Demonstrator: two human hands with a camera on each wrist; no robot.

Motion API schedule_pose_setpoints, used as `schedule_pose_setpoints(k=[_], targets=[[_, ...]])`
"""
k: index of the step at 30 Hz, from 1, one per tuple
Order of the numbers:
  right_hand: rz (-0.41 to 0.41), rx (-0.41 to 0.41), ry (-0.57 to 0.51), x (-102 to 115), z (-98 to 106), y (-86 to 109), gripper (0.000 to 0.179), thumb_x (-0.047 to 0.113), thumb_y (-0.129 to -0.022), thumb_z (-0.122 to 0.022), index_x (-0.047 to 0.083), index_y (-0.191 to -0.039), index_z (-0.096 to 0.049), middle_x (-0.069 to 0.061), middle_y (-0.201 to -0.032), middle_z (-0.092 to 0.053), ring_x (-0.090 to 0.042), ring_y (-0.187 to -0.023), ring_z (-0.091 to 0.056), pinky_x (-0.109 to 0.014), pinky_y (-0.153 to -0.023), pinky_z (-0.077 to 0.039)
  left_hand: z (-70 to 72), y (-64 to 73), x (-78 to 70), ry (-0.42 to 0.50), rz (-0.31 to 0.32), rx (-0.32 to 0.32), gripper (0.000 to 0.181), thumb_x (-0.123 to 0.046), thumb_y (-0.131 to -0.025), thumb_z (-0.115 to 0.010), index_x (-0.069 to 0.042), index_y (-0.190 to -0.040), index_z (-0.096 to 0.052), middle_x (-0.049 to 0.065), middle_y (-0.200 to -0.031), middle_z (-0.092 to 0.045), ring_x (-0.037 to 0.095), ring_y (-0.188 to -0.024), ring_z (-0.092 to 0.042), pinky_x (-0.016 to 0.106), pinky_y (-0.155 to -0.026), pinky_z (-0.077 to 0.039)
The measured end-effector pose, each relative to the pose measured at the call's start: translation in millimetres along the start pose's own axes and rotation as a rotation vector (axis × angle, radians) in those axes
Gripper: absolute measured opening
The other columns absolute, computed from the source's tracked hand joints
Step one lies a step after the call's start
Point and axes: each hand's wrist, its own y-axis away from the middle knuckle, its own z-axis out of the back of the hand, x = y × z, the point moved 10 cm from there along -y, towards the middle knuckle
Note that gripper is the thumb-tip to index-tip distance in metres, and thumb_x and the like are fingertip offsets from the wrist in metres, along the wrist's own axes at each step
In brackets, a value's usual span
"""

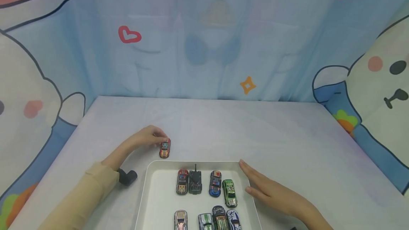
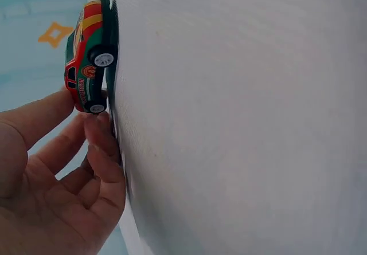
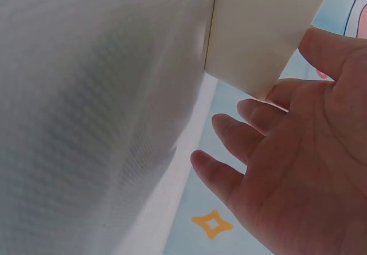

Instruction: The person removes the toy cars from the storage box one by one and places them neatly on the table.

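Note:
A small red, yellow and green toy car (image 1: pixel 164 148) stands on the white tablecloth, just beyond the far left corner of a white tray (image 1: pixel 159 191). My left hand (image 1: pixel 148 136) pinches one end of this car between thumb and fingers; the left wrist view shows the car's (image 2: pixel 86 60) wheels close to the cloth. At the tray's right side, my right hand (image 1: pixel 276 192) lies with fingers extended, touching the far right corner. Thumb and index finger meet the tray's outer wall (image 3: pixel 258 31) in the right wrist view, while the other fingers spread free.
Inside the tray are several toy vehicles, among them a dark tank (image 1: pixel 195 182), a blue car (image 1: pixel 215 184), a green car (image 1: pixel 230 193) and a pale car (image 1: pixel 180 220). The frame cuts off the tray's near side. A patterned blue curtain (image 1: pixel 211 70) hangs behind the table.

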Motion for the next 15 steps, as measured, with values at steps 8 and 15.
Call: schedule_pose_setpoints(k=[8, 15], targets=[[-0.002, -0.006, 0.006, 0, 2, -4.0, 0.067, 0.043, -0.098, -0.041, 0.014, -0.151, -0.011, -0.006, -0.153, -0.009, -0.026, -0.137, -0.015, -0.050, -0.102, -0.022, 4.7, 1.0, -0.6, -0.002, 0.027, -0.026, 0.034, -0.021, -0.090, -0.064, -0.001, -0.117, -0.057, 0.009, -0.083, -0.055, 0.019, -0.069, -0.053, 0.030, -0.061, -0.046], [-0.013, 0.015, -0.019, -4, 1, -7.0, 0.068, 0.044, -0.098, -0.041, 0.015, -0.151, -0.009, -0.008, -0.154, -0.008, -0.028, -0.137, -0.014, -0.050, -0.103, -0.020, 22.7, 11.6, -9.6, -0.090, 0.014, -0.061, 0.036, -0.023, -0.093, -0.058, 0.000, -0.120, -0.055, 0.015, -0.097, -0.057, 0.026, -0.083, -0.057, 0.036, -0.067, -0.048]])
